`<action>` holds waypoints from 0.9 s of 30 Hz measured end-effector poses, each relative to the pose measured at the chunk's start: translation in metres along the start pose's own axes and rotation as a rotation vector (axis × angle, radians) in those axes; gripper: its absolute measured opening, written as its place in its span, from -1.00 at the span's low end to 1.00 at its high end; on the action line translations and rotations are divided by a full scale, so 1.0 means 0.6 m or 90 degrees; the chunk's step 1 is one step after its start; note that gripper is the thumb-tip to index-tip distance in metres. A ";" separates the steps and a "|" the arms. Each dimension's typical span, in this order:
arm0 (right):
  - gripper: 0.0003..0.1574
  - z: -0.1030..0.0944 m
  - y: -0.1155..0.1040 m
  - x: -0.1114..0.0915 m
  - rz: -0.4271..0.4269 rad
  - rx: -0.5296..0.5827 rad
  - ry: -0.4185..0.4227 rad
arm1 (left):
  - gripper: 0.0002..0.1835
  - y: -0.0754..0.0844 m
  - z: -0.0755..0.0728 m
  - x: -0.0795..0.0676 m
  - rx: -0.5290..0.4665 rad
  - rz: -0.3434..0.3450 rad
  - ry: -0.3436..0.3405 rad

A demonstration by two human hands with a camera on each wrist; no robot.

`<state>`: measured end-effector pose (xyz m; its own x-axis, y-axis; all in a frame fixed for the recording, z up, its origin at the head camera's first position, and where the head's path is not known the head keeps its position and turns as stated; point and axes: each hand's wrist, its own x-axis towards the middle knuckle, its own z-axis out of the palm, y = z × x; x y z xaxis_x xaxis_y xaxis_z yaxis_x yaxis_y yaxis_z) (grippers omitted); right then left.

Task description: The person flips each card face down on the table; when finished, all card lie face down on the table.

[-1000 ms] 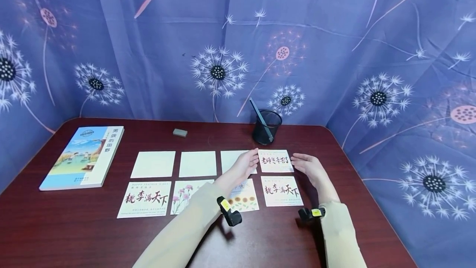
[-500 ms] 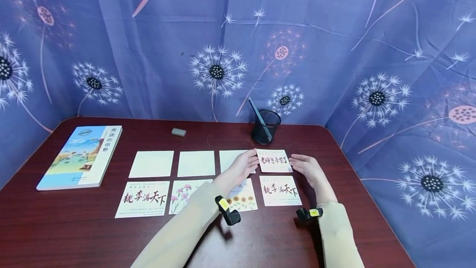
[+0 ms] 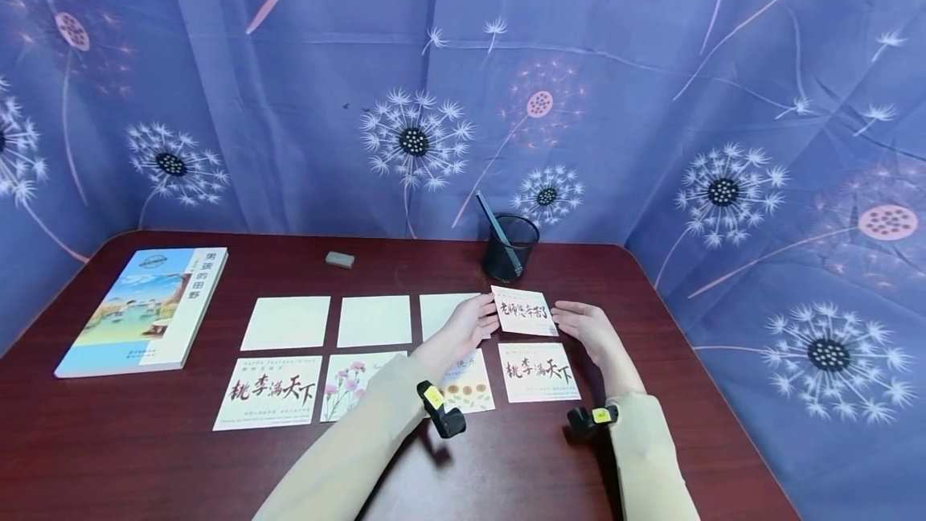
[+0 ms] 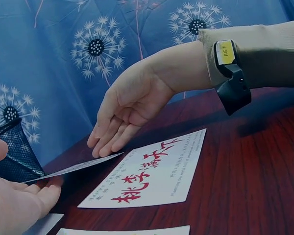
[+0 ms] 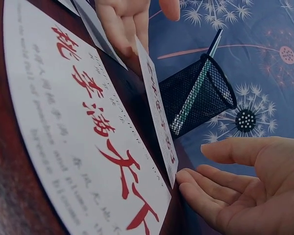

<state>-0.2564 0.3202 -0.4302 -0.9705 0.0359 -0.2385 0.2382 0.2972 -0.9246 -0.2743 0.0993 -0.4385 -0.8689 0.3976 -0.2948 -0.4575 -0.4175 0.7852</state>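
Observation:
A printed card with red Chinese lettering lies between my two hands at the right end of the back row. My left hand has its fingers under the card's left edge, which is raised off the table; its thumb stands apart from the card in the left wrist view. At the opposite edge, the fingertips of my right hand touch the card's corner, thumb spread away. A second lettered card lies flat just in front. Part of a blank card and of a sunflower card is hidden by my left hand and forearm.
A black mesh pen cup with a pen in it stands right behind the raised card. Farther left are blank cards, a flower card, another lettered card, a grey eraser and a book.
The card between my hands has tilted, its left edge coming up off the table and turning slightly. Both hands stay at its edges. The head view has shifted a little.

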 end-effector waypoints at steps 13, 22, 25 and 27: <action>-0.42 0.005 -0.003 -0.004 0.003 0.000 0.007 | -0.40 -0.013 0.004 0.011 -0.025 -0.018 -0.001; -0.43 0.022 -0.016 -0.008 -0.020 -0.024 0.028 | -0.42 -0.008 0.001 -0.002 -0.032 -0.007 -0.023; -0.43 0.043 -0.032 -0.014 -0.061 -0.039 0.013 | -0.42 -0.004 0.002 -0.004 -0.038 -0.002 -0.029; -0.44 0.060 -0.043 -0.016 -0.092 -0.040 0.006 | -0.43 -0.002 0.004 -0.006 -0.045 -0.001 -0.034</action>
<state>-0.2516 0.2776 -0.4148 -0.9948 -0.0026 -0.1013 0.0936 0.3597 -0.9284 -0.2702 0.1003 -0.4370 -0.8577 0.4408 -0.2647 -0.4724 -0.4724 0.7441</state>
